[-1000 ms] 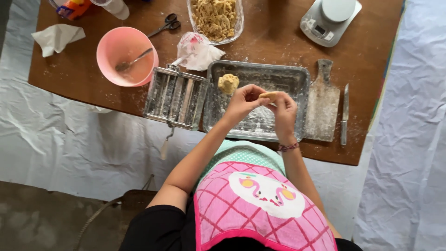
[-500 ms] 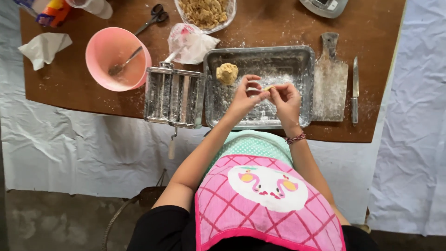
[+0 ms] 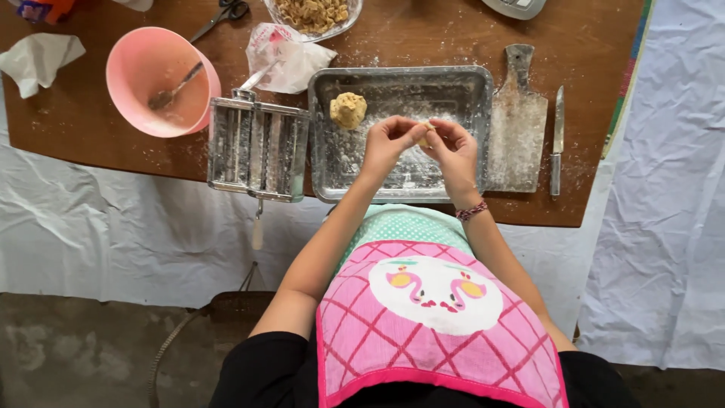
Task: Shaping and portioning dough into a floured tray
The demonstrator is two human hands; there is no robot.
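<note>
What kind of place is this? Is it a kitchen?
Probably a home cooking spot, maybe not a proper kitchen: a floury wooden table with a hand-cranked pasta machine, a metal baking tray holding a dough ball, and a pink mixing bowl.

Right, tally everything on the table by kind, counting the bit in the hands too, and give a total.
Dough pieces: 2, a ball in the metal tray and a small piece pinched between the left hand and right hand
Bowls: 2, pink bowl and glass bowl
Metal tray: 1
Pasta roller: 1
Wooden board: 1
Knife: 1
Scissors: 1
Total: 9
</note>
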